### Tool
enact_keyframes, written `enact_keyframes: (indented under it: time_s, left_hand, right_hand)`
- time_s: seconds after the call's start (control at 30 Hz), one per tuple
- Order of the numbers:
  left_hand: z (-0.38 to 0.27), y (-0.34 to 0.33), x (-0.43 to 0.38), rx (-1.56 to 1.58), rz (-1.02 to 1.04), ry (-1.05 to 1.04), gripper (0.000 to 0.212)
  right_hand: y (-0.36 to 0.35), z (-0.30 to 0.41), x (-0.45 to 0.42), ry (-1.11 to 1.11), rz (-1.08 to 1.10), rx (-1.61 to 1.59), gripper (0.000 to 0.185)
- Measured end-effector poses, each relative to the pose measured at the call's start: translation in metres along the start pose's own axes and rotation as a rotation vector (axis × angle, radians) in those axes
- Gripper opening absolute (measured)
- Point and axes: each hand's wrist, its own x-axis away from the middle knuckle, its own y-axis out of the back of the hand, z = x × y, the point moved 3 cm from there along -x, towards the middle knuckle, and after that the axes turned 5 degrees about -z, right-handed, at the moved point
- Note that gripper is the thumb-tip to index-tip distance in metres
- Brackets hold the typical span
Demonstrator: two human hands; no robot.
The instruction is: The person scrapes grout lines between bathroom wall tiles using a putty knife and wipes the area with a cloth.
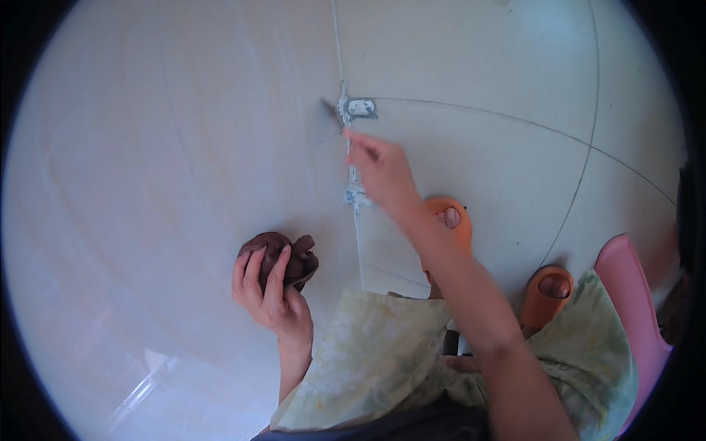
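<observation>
My right hand (383,168) is closed on a thin dark tool (332,113), blurred, whose kind I cannot tell. Its far end lies left of a joint with rough white filler (342,110), where the glossy wall or panel surface meets the tiled floor. Beside it on the tile sits a white oblong patch (361,107) with a grey rim. Nearer to me, another white, bluish smear (353,195) marks the same joint. My left hand (273,286) presses a bunched brown cloth (281,259) against the glossy pale surface at the left.
Pale floor tiles (485,71) with dark joints extend to the right. My feet, in orange slippers (546,308), stand below and right of the filled joint. A pink plastic object (629,292) is at the lower right. Patterned light green clothing (380,353) covers my legs.
</observation>
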Motion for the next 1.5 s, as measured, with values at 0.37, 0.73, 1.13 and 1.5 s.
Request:
enact_keyframes:
  time_s: [0.37, 0.73, 1.13, 1.5]
  left_hand:
    - [-0.004, 0.001, -0.002, 0.053, -0.009, 0.017, 0.054]
    - [-0.009, 0.002, -0.003, 0.049, -0.001, 0.022, 0.054]
    - [-0.002, 0.000, -0.001, 0.105, -0.009, 0.037, 0.055]
    - [-0.003, -0.004, 0.002, 0.117, 0.007, 0.072, 0.053]
  right_hand:
    - [0.001, -0.014, 0.003, -0.025, -0.005, 0.014, 0.032]
    - [0.006, 0.008, 0.002, -0.097, 0.010, -0.139, 0.036]
    - [0.001, 0.052, -0.006, -0.391, 0.246, 0.010, 0.046]
    - [0.005, 0.056, -0.024, -0.416, 0.255, 0.076, 0.046]
